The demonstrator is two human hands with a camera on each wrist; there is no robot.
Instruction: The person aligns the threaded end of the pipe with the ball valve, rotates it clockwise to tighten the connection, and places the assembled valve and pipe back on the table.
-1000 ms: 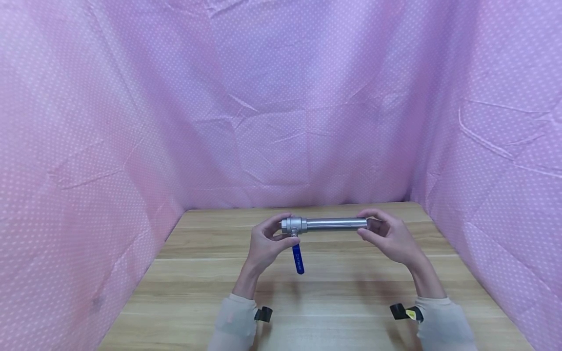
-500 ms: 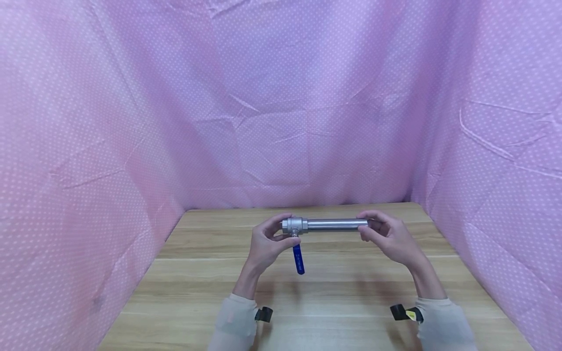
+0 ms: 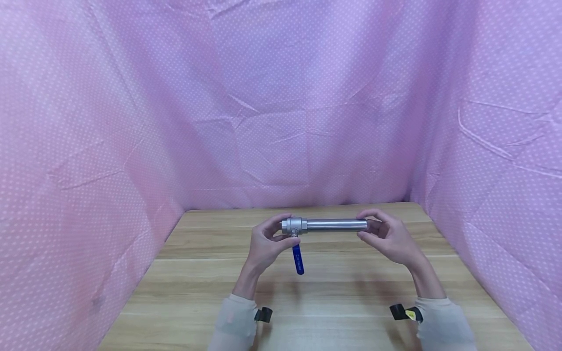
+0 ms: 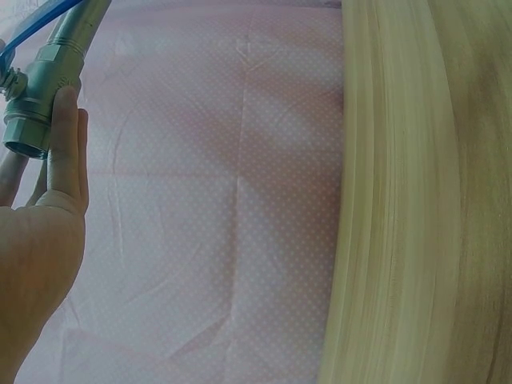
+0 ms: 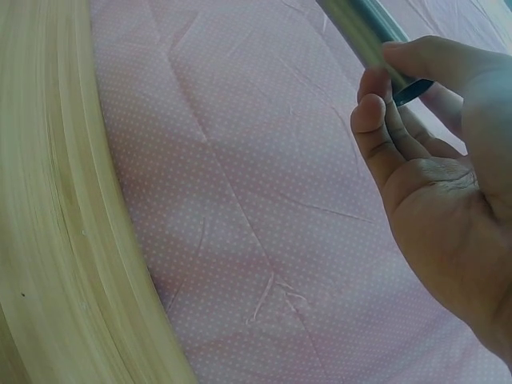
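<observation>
A silver ball valve (image 3: 295, 224) with a blue lever handle (image 3: 298, 259) is gripped by my left hand (image 3: 265, 243), fingers behind the body and thumb near the handle's base. The lever points down toward me. From the valve's right hex end runs a straight steel pipe (image 3: 335, 224), in line with it and level above the table. My right hand (image 3: 391, 236) holds the pipe's far end between thumb and fingers. In the right wrist view the pipe's open end (image 5: 414, 90) shows between the fingertips; the left wrist view shows the valve's open hex end (image 4: 28, 136).
Below the hands lies a light wood-grain table (image 3: 333, 312). Pink polka-dot cloth (image 3: 263, 122) hangs behind it and along both sides. A black wrist camera (image 3: 264, 314) sits on the left forearm, another black camera (image 3: 398, 312) on the right.
My right thumb and fingers shift back and forth slightly at the pipe's end. The left hand, the valve and its handle stay nearly still.
</observation>
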